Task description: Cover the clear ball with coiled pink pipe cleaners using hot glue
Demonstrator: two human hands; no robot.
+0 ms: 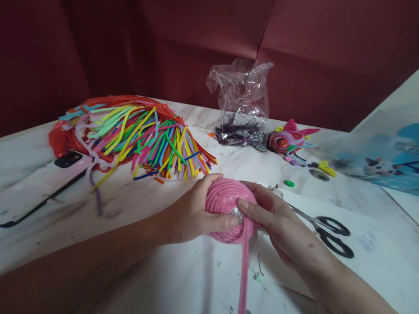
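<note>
Between my two hands is a pink ball (223, 195) wrapped in rows of fuzzy pipe cleaner. My left hand (199, 212) grips its left side, the thumb lying across the front. From the right, my right hand (269, 208) holds it too, with thumb and fingers pressed near a small silvery patch that shows through the wrapping. A loose pink strand (243, 282) hangs from that spot down toward me. Black-handled scissors (335, 234) lie just right of my right hand, on white paper (379, 269); their blade tips are hidden behind the hand.
Many-coloured pipe cleaners (141, 139) spill from a red plastic bag (59, 139) at the left. A phone (34, 188) lies in front of them. Farther back are a clear plastic bag (244, 96) with dark contents and a colourful wrapped figure (287, 142). A blue printed package (407, 155) stands right.
</note>
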